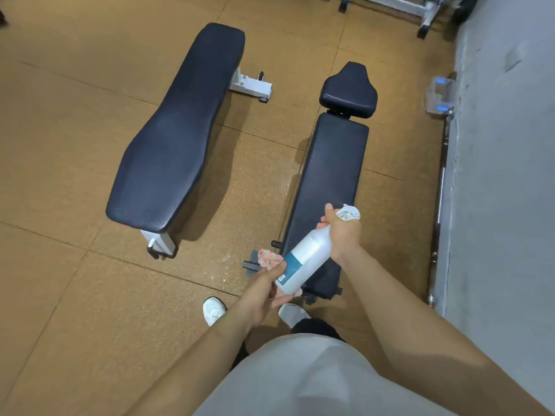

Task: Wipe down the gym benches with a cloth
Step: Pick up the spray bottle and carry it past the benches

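The person stood at the lower centre of the frame, looking down over a pale shirt (303, 382) and two white shoes (213, 310) on a tan rubber floor (69, 280). The right hand (342, 232), just right of centre, gripped the neck of a white spray bottle (306, 259) with a teal label, its fingers (322, 225) curled tightly around the neck below the trigger head, which pointed toward the upper right. The bottle slanted down to the left, its base resting against the left hand (264, 291). That hand's fingers were closed on a pink-and-white cloth (270, 259), which bunched out above the hand and showed again beneath the bottle's base. Both hands hovered over the near end of the right-hand bench (330, 175), a dark padded one with a separate headrest pad (348, 91) toward the upper centre. A second, wider dark bench (177, 139) lay apart from it in the upper left half of the frame, on a white frame. A grey wall (504, 175) ran down the right edge, with a metal bar (440, 205) lying along its foot and a blurred clear container (440, 96) near it.
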`<action>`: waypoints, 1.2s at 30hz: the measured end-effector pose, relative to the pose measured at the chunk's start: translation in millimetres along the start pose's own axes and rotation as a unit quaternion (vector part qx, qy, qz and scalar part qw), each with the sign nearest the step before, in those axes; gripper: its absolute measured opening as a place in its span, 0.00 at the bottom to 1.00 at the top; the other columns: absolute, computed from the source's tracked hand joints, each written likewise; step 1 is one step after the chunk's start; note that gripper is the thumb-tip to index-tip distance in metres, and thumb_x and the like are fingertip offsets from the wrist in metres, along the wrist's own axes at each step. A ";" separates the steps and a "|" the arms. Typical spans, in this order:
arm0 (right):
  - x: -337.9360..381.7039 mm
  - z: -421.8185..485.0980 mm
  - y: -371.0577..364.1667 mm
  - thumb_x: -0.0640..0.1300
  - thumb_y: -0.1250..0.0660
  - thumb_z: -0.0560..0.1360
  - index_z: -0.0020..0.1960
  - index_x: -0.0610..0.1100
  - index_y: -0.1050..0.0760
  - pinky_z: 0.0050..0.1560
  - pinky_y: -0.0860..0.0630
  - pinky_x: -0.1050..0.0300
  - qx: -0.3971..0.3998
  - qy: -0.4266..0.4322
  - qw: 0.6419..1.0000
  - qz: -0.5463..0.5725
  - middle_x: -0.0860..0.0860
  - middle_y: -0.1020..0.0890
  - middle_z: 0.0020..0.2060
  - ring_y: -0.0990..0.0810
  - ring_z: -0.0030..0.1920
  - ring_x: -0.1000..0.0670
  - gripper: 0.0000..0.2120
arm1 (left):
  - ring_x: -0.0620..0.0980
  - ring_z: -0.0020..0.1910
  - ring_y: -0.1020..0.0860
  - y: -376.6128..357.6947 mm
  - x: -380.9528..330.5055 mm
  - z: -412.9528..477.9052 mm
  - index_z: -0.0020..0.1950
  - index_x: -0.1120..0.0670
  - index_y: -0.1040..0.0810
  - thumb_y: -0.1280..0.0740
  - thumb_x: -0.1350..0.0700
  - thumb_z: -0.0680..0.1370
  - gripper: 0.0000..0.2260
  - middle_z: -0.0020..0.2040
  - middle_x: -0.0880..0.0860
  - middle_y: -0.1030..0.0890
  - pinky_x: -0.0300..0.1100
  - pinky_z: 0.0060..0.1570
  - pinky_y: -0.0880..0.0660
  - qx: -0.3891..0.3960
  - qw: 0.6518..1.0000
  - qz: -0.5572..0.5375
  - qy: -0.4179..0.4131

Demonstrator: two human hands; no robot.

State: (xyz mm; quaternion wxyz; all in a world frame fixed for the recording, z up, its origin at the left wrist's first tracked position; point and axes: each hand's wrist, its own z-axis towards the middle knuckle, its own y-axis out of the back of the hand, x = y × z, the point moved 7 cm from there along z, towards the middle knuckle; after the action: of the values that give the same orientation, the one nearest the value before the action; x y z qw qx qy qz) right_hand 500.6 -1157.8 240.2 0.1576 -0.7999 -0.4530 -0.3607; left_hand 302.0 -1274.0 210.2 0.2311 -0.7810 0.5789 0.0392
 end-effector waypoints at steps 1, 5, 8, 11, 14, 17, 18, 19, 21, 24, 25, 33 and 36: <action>0.7 -8.6 -10.0 0.46 0.24 0.76 0.47 0.45 0.21 0.42 0.17 0.53 0.004 0.010 1.000 -0.012 0.48 0.15 0.41 0.16 0.35 0.50 0.07 | 0.55 0.57 0.16 9.9 -5.0 -2.1 0.68 0.55 0.22 0.27 0.48 0.79 0.20 0.60 0.58 0.16 0.49 0.52 0.16 0.006 1.000 0.006 0.009; 0.5 -42.1 -62.4 0.41 0.25 0.76 0.52 0.45 0.21 0.37 0.18 0.58 0.030 0.058 0.997 -0.028 0.48 0.16 0.44 0.16 0.35 0.51 0.07 | 0.55 0.53 0.14 52.7 -27.1 -14.5 0.65 0.56 0.20 0.30 0.45 0.80 0.19 0.55 0.57 0.13 0.50 0.55 0.17 0.030 0.999 -0.007 0.036; -5.5 -68.1 -117.9 0.42 0.26 0.77 0.43 0.44 0.23 0.38 0.19 0.55 0.037 0.088 0.993 -0.068 0.49 0.17 0.31 0.19 0.30 0.51 0.08 | 0.55 0.49 0.13 89.0 -43.9 -24.3 0.64 0.55 0.20 0.33 0.41 0.81 0.21 0.54 0.59 0.13 0.47 0.51 0.17 0.050 0.998 -0.021 0.038; -10.9 -89.9 -181.4 0.43 0.25 0.76 0.40 0.43 0.25 0.41 0.21 0.51 0.079 0.128 0.980 -0.130 0.51 0.19 0.26 0.19 0.30 0.49 0.11 | 0.59 0.55 0.15 124.8 -58.8 -30.7 0.68 0.58 0.22 0.34 0.38 0.79 0.28 0.59 0.65 0.16 0.49 0.55 0.17 0.069 0.995 -0.058 0.031; -13.0 -109.5 -239.7 0.36 0.25 0.75 0.47 0.43 0.23 0.42 0.20 0.48 0.147 0.147 0.967 -0.148 0.50 0.17 0.40 0.19 0.31 0.51 0.08 | 0.61 0.56 0.15 157.7 -69.0 -33.3 0.70 0.58 0.23 0.29 0.37 0.73 0.33 0.62 0.65 0.17 0.51 0.53 0.16 0.060 0.987 -0.147 0.034; -18.1 -119.9 -289.3 0.34 0.27 0.76 0.52 0.41 0.24 0.44 0.19 0.51 0.195 0.163 0.948 -0.191 0.48 0.17 0.45 0.18 0.32 0.54 0.08 | 0.60 0.56 0.15 178.9 -79.2 -34.7 0.69 0.58 0.23 0.29 0.38 0.74 0.31 0.61 0.64 0.16 0.54 0.55 0.17 0.055 0.976 -0.206 0.031; -20.0 -123.4 -303.3 0.36 0.26 0.76 0.50 0.40 0.24 0.40 0.20 0.54 0.203 0.165 0.942 -0.213 0.48 0.18 0.40 0.18 0.30 0.53 0.07 | 0.60 0.56 0.15 184.3 -82.5 -36.3 0.68 0.59 0.23 0.31 0.39 0.77 0.29 0.59 0.64 0.15 0.55 0.58 0.18 0.052 0.974 -0.219 0.027; -22.7 -125.1 -316.8 0.39 0.26 0.77 0.48 0.40 0.24 0.36 0.22 0.57 0.207 0.166 0.936 -0.231 0.47 0.18 0.36 0.18 0.28 0.53 0.06 | 0.59 0.55 0.14 190.1 -85.9 -37.4 0.67 0.59 0.22 0.32 0.40 0.79 0.26 0.58 0.63 0.15 0.55 0.60 0.20 0.046 0.973 -0.226 0.022; -26.1 -127.5 -341.2 0.41 0.25 0.77 0.46 0.39 0.23 0.30 0.24 0.63 0.215 0.171 0.924 -0.265 0.47 0.20 0.32 0.19 0.25 0.53 0.08 | 0.59 0.53 0.14 200.6 -94.2 -40.8 0.65 0.58 0.22 0.36 0.42 0.83 0.22 0.56 0.62 0.14 0.53 0.61 0.21 0.037 0.972 -0.231 0.008; -32.3 -127.8 -373.8 0.41 0.25 0.76 0.47 0.40 0.23 0.32 0.23 0.62 0.251 0.160 0.911 -0.285 0.47 0.18 0.34 0.18 0.27 0.52 0.08 | 0.56 0.56 0.15 217.7 -109.9 -43.3 0.65 0.55 0.21 0.38 0.43 0.84 0.19 0.57 0.57 0.13 0.50 0.61 0.21 0.015 0.978 -0.205 -0.022; -34.3 -126.9 -384.2 0.40 0.25 0.76 0.48 0.40 0.23 0.33 0.21 0.60 0.266 0.157 0.907 -0.284 0.47 0.18 0.36 0.17 0.27 0.51 0.07 | 0.53 0.56 0.15 227.4 -116.6 -41.5 0.65 0.55 0.21 0.38 0.44 0.84 0.18 0.57 0.54 0.13 0.48 0.60 0.21 -0.009 0.984 -0.172 -0.042; -34.4 -110.7 -431.8 0.41 0.25 0.76 0.39 0.42 0.26 0.35 0.23 0.53 0.265 0.155 0.908 -0.285 0.46 0.19 0.30 0.21 0.23 0.50 0.12 | 0.40 0.48 0.15 247.7 -181.6 -32.5 0.62 0.50 0.21 0.19 0.58 0.71 0.22 0.53 0.47 0.13 0.34 0.43 0.20 -0.090 0.975 0.093 -0.180; -31.3 -104.6 -441.9 0.40 0.23 0.74 0.43 0.40 0.24 0.33 0.22 0.56 0.300 0.157 0.892 -0.299 0.47 0.20 0.33 0.19 0.26 0.50 0.09 | 0.37 0.46 0.16 244.7 -191.7 -22.2 0.62 0.51 0.20 0.18 0.57 0.70 0.23 0.52 0.46 0.13 0.31 0.42 0.22 -0.104 0.970 0.117 -0.188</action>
State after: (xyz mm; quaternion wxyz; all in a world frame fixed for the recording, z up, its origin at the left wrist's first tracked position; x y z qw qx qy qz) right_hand 74.4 -998.9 256.8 0.3443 -0.4740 -0.7268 -0.3585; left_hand 9.1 -1167.7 215.8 0.2468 -0.7062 0.6051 0.2724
